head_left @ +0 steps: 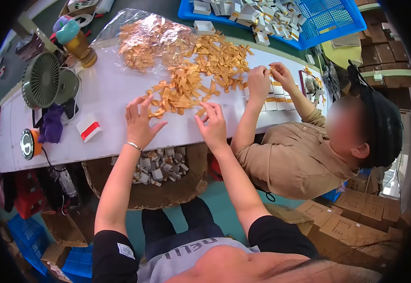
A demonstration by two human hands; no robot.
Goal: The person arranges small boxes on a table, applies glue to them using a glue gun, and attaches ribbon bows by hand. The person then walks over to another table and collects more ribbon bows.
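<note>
A heap of orange-gold ribbon bows (pixel 182 89) lies on the white tabletop (pixel 116 137), partly beside a clear plastic bag (pixel 156 40) of more bows. My left hand (pixel 141 123) is at the heap's left edge, fingers spread, holding nothing. On the heap's lower right side, my right hand (pixel 212 123) has its thumb and fingers apart, its fingertips close to a bow. Whether it touches that bow is unclear. Below the table edge, small white boxes (pixel 160 166) fill a cardboard carton (pixel 193 172).
A co-worker (pixel 304 155) sits at the right, both hands over rows of white boxes (pixel 276 98). A green fan (pixel 41 80), an orange-rimmed round object (pixel 27 144), a purple cloth (pixel 52 123) and a red-and-white box (pixel 89 129) stand left. A blue crate (pixel 328 23) is behind.
</note>
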